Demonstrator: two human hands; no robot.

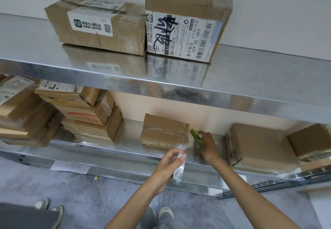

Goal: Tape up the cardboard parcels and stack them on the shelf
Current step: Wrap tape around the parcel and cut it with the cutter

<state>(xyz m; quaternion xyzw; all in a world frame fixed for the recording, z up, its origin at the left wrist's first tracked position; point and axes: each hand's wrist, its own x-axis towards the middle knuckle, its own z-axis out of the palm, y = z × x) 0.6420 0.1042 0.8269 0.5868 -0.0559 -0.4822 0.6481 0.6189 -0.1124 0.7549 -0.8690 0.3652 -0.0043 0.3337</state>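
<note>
Left hand [170,164] below taped parcel [164,132]

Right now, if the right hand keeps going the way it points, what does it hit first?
Probably the small taped parcel: the right hand holds a green cutter whose tip sits at the box's right edge. Depth is unclear; it could pass beside it.

"530- D5 A33" on upper parcel label [197,37]

Upper shelf [250,71]: two cardboard parcels [100,26] [186,22]. Lower shelf [125,150]: one central parcel [164,132], two right-side parcels [258,144] [309,139], one left-side stack [53,110]. Hands: two [170,164] [208,144].
</note>
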